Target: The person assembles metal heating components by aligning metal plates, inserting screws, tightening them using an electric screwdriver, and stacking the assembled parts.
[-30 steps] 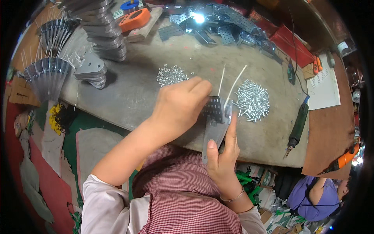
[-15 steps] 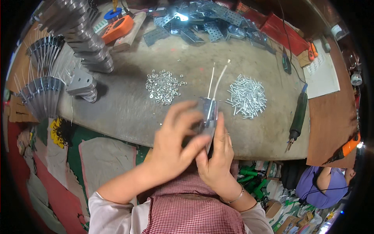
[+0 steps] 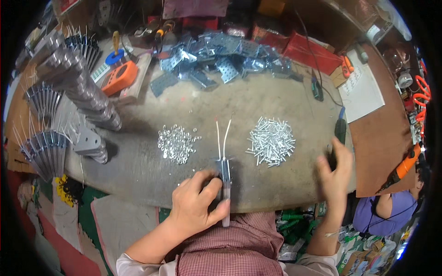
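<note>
My left hand [image 3: 195,202] is closed on a narrow flat metal part [image 3: 226,184] held upright at the table's front edge, its two white wires [image 3: 222,138] pointing away from me. Out to the right, my right hand [image 3: 336,172] has its thumb and fingers round the dark green handle of a corded electric screwdriver [image 3: 340,129]; the tool's tip is hidden behind the hand. Between the hands lies a heap of small silver screws [image 3: 272,141]. Beyond my left hand is a loose pile of small nuts [image 3: 177,143].
Perforated metal brackets [image 3: 216,55] are heaped at the back. Stacked metal plates [image 3: 85,92] and fanned wired parts [image 3: 43,152] occupy the left. An orange device [image 3: 119,78] sits behind. At right are a paper sheet [image 3: 363,94], an orange tool [image 3: 405,165] and a person in purple [image 3: 386,214].
My right hand has left the metal part and moved right to the screwdriver. My left hand alone holds the part. The whole view has shifted, the table appearing lower and further left.
</note>
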Available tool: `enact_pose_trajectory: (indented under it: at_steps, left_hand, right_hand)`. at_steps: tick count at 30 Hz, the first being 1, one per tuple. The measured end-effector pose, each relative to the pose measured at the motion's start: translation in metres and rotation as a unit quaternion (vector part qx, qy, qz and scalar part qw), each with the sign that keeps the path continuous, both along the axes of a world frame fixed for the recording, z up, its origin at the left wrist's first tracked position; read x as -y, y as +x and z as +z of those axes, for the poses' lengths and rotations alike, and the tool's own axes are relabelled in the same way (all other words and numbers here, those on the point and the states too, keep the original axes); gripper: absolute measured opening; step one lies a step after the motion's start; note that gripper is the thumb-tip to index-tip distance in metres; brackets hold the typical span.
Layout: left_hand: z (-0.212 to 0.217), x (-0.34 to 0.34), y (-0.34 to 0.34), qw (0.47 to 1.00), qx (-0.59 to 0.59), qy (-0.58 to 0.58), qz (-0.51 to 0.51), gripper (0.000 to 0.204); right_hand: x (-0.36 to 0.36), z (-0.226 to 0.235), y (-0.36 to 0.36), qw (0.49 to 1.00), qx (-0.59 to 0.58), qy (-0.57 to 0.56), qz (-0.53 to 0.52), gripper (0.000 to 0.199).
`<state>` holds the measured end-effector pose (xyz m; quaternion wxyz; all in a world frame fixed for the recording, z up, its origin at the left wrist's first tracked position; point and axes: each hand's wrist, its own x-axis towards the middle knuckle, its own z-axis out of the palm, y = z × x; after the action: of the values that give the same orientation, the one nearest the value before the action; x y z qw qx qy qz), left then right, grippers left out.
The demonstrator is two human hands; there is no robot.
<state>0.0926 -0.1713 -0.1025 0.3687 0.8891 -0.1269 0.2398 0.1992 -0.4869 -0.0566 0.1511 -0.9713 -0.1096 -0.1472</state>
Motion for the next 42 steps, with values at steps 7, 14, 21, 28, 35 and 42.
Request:
enact_pose_trajectory:
  at_steps: [7, 14, 21, 28, 35, 42]
  left_hand:
    - [-0.001, 0.003, -0.004, 1.000, 0.002, -0.001, -0.002, 0.044]
    - [-0.002, 0.003, 0.005, 1.000, 0.025, -0.013, -0.001, 0.044]
    - [-0.006, 0.004, 0.007, 0.999, 0.034, -0.022, 0.009, 0.047]
    - [-0.005, 0.004, 0.004, 0.999, 0.032, -0.024, 0.002, 0.048]
    - [-0.001, 0.004, 0.004, 1.000, 0.003, -0.006, -0.010, 0.049]
    - [0.000, 0.002, 0.003, 1.000, -0.002, -0.002, -0.005, 0.050]
  right_hand:
    - [0.042, 0.010, 0.051, 0.969, -0.149, 0.014, -0.199, 0.073]
    - [0.001, -0.009, 0.015, 0.648, -0.164, 0.736, 0.107, 0.054]
    - [-0.090, -0.001, 0.003, 0.396, -0.163, 0.891, 0.152, 0.037]
    - [-0.113, -0.027, -0.004, 0.316, -0.074, 0.946, 0.017, 0.031]
    - [-0.114, -0.029, -0.003, 0.309, -0.086, 0.946, 0.047, 0.029]
    - [-0.118, -0.028, -0.003, 0.312, -0.076, 0.946, 0.039, 0.029]
